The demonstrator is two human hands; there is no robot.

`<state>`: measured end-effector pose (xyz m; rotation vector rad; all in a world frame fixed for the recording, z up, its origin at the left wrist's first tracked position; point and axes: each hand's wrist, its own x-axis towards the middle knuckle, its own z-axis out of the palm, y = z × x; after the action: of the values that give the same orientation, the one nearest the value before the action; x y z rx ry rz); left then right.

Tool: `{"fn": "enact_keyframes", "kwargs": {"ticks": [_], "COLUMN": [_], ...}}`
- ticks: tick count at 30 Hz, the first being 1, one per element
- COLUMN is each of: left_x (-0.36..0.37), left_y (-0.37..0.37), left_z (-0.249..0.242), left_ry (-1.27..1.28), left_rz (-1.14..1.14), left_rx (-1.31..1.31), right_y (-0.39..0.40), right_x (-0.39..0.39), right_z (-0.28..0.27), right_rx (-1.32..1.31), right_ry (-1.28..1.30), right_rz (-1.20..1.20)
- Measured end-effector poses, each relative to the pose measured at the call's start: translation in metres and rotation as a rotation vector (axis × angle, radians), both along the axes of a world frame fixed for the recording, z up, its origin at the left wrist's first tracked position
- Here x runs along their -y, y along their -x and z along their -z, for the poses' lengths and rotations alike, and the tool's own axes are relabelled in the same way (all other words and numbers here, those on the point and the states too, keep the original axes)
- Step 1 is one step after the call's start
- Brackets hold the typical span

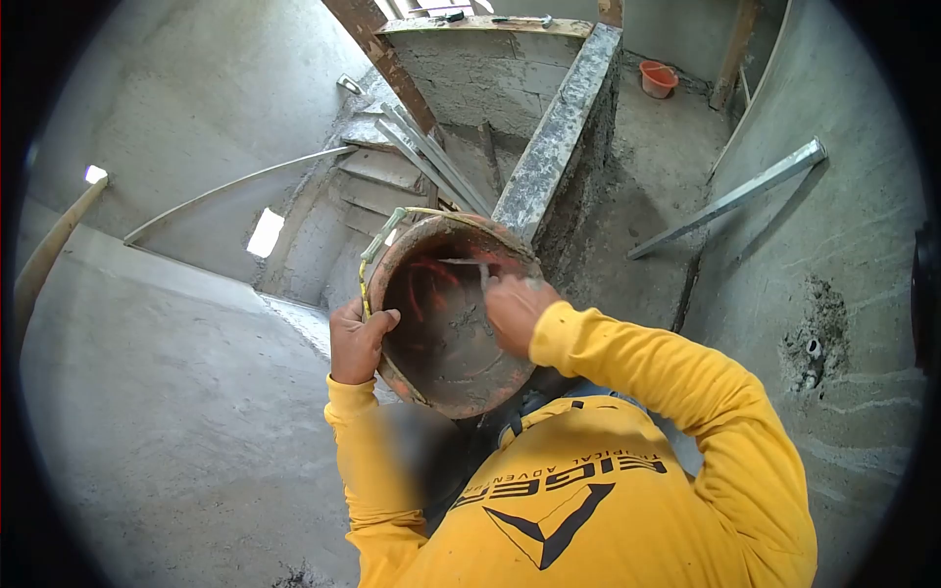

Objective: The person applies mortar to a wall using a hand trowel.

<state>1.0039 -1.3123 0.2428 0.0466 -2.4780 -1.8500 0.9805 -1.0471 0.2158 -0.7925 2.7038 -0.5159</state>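
Note:
A worn orange bucket (399, 348), caked with grey mortar, is tilted with its mouth facing me. My left hand (361, 338) grips its left rim, thumb over the edge. A yellow cord handle with a piece of green hose (382, 233) runs along the upper left rim. Inside the mouth, my right hand (520, 312) is closed around a tool that looks like a trowel (483, 274). Its thin metal part points left, and my fingers cover the handle. Grey mortar residue (456, 343) coats the inner wall and bottom.
A half-built block wall (554, 137) with a flat top stands ahead. Metal bars (431, 157) lean over the steps (382, 169) on the left. Another metal bar (730, 199) leans against the right wall. A small orange bucket (658, 80) stands farther back. Tools (522, 20) lie on a ledge.

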Motion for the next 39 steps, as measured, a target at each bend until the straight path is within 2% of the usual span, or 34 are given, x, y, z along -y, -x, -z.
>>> {"fn": "enact_keyframes", "kwargs": {"ticks": [3, 5, 7, 10, 12, 13, 17, 21, 22, 25, 26, 30, 34, 36, 37, 39], "left_x": [-0.002, -0.006, -0.006, 0.006, 0.013, 0.011, -0.009, -0.017, -0.016, -0.026, -0.032, -0.048, -0.048, -0.060, -0.065, -0.066], "left_y": [0.001, 0.002, 0.003, 0.003, -0.003, -0.004, -0.004, -0.007, -0.008, -0.015, -0.017, -0.027, -0.036, -0.035, -0.038, -0.045], "left_z": [-0.005, -0.006, -0.003, 0.001, 0.004, 0.004, -0.004, -0.007, -0.004, -0.008, -0.008, -0.008, 0.004, 0.005, 0.005, 0.011], "left_ry": [0.022, 0.000, -0.051, -0.027, 0.044, 0.089, 0.072, 0.135, 0.094, 0.074, 0.073, 0.243, 0.433, 0.331, 0.284, 0.142], "left_rz": [0.070, 0.074, 0.029, -0.017, -0.046, -0.057, -0.054, -0.073, -0.070, -0.107, -0.118, -0.081, -0.098, -0.089, -0.084, -0.053], "left_rx": [-0.020, -0.040, -0.071, -0.053, -0.041, -0.055, -0.079, -0.107, -0.103, -0.112, -0.119, -0.147, -0.218, -0.339, -0.396, -0.290], "right_y": [-0.011, -0.036, -0.055, -0.063, -0.052, -0.047, -0.047, -0.049, -0.045, -0.043, -0.042, -0.020, -0.022, -0.027, -0.031, -0.035], "right_x": [0.039, 0.052, 0.057, 0.039, 0.020, 0.011, 0.018, 0.002, -0.001, -0.014, -0.010, -0.005, -0.002, -0.008, -0.008, -0.010], "right_z": [0.020, 0.024, 0.044, 0.061, 0.047, 0.038, 0.050, 0.036, 0.042, 0.044, 0.043, 0.037, 0.094, 0.106, 0.107, 0.100], "right_rx": [-0.184, -0.352, -0.400, -0.424, -0.251, -0.168, -0.403, -0.072, 0.021, -0.113, -0.172, 0.121, 0.252, 0.087, 0.108, 0.248], "right_ry": [0.102, 0.042, 0.068, -0.087, -0.104, -0.118, -0.023, -0.088, -0.053, 0.120, 0.122, 0.099, 0.119, 0.019, -0.006, -0.034], "right_rz": [0.078, -0.012, -0.037, -0.294, -0.324, -0.325, -0.070, -0.269, -0.236, -0.085, 0.030, 0.154, 0.237, 0.007, -0.051, -0.108]}}
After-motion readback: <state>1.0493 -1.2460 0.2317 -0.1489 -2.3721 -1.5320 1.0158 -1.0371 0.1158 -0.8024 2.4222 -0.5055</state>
